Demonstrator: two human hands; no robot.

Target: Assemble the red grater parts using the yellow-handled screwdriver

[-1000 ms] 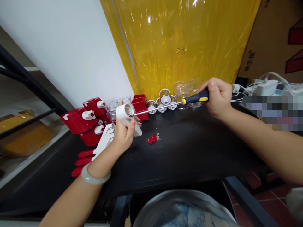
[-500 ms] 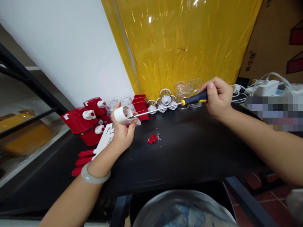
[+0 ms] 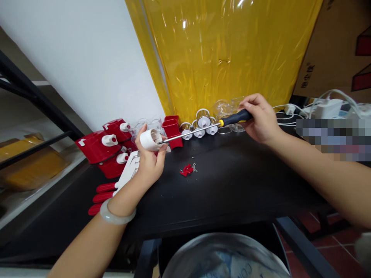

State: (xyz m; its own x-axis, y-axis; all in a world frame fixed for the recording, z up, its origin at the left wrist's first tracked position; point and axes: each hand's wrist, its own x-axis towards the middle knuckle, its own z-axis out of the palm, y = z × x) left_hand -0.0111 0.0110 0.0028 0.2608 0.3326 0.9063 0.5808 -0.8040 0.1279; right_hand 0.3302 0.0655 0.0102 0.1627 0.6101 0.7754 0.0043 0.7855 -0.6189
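Recording two hands at work above one black tabletop (image 3: 232, 185): the left hand (image 3: 150, 162) has its fingers wrapped about one white plastic tubular part (image 3: 147, 140), held raised with its open end turned towards the right. The right hand (image 3: 261, 117) has its fingers closed about the handle end of one screwdriver (image 3: 236, 117), black and yellow with a long steel shaft. The shaft slopes down to the left, its tip at the mouth of the tubular part; whether it meets a screw cannot be told.

On the tabletop, below and between the hands, lies one small pile of red plastic pieces (image 3: 187, 170), overlapping and not countable, with several loose screws (image 3: 194, 168) just beside it. Left of the left hand: three red housings (image 3: 94, 147), each with one white spout, and three red handles (image 3: 106, 188) on white arms, partly hidden by the forearm. Along the back: at least two red hoppers (image 3: 173, 135) and four grater drums (image 3: 203, 120), three in a row and one resting on top. Clear containers stand in two groups, number uncertain. One pale bangle (image 3: 113, 218) circles the left wrist.
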